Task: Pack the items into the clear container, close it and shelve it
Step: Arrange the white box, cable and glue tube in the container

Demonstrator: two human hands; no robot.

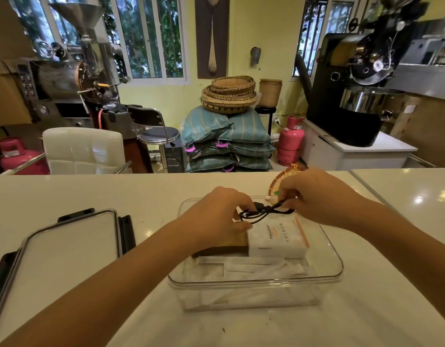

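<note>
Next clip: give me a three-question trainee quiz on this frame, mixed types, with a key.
1. True or false: the lid is on the container.
2. What do both hands hold over the container? A) black cable B) scissors C) pen
3. Fill in: the lid lies to the container's ____.

Key:
1. False; it lies on the counter.
2. A; the left hand and right hand hold the cable above the white box.
3. Left.
</note>
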